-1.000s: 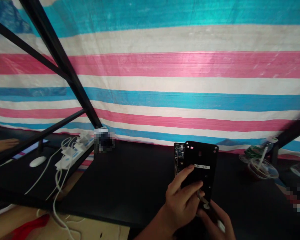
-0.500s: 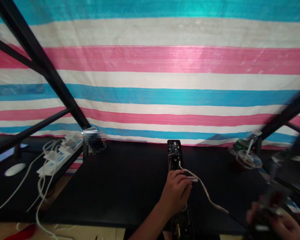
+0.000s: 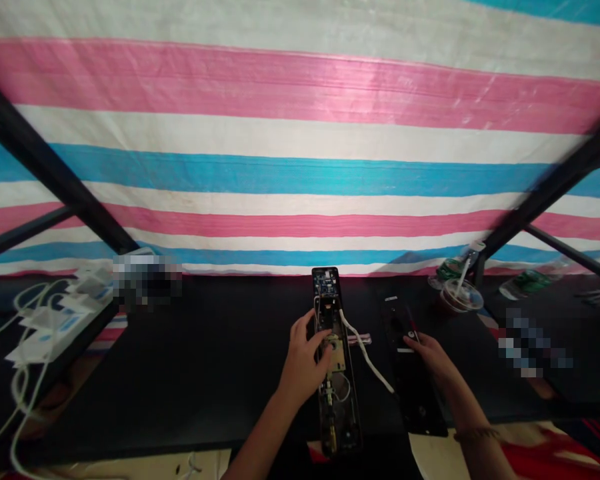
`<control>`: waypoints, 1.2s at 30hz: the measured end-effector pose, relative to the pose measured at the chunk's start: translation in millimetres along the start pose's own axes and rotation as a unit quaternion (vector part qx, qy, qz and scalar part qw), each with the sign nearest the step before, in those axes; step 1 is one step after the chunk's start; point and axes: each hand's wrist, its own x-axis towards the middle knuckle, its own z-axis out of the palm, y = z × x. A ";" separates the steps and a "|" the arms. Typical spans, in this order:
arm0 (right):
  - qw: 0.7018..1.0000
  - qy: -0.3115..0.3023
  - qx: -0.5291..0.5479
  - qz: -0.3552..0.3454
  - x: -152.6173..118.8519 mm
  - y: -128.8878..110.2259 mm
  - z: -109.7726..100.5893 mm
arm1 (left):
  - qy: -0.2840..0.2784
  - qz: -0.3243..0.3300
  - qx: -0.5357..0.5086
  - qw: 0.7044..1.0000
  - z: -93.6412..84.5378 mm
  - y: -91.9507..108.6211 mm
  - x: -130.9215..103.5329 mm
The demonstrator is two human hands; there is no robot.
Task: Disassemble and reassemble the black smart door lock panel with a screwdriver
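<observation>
A long black device housing point(image 3: 354, 417) lies lengthwise before me, with a blue circuit board point(image 3: 326, 283) at its far end and a tan board point(image 3: 338, 359) midway. My left hand point(image 3: 303, 353) rests over its left side, fingers apart, touching the inside near the tan board. To the right lies a long black cover panel point(image 3: 415, 390). My right hand point(image 3: 433, 355) is closed at the panel's right edge, fingertips on it. A thin dark and red stick-like tool point(image 3: 411, 321) shows by those fingers; whether they hold it is unclear. A white sleeved cable point(image 3: 363, 347) runs from the housing.
A pinkish-white strip-like packet point(image 3: 359, 339) lies between housing and panel. At the back right are a drink cup with a straw point(image 3: 461, 297) and a bottle point(image 3: 473, 252). Power strips point(image 3: 55, 333) with white cables sit at left. Black frame bars point(image 3: 540, 180) slant down both sides.
My right hand has come in from the far right with the black panel, which now lies beside the housing. My left hand has shifted to the housing's left side, its fingers spreading. The view has turned right.
</observation>
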 end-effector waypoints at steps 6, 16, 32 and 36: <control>0.999 -0.030 -0.022 0.012 24.2 -19.3 -20.8 | -0.021 -0.010 0.000 1.000 4.3 5.3 -4.0; 0.991 -0.034 -0.106 -0.071 27.1 -27.3 -19.9 | 0.023 -0.028 -0.076 0.996 -18.1 1.0 -22.4; 0.894 0.180 -0.355 -0.205 -17.0 -25.7 41.0 | -0.029 -0.106 0.110 0.988 -15.1 -55.7 -94.3; 0.903 0.095 -0.296 -0.296 -64.3 -30.1 106.6 | 0.015 -0.137 0.051 0.989 -17.9 -51.8 -85.1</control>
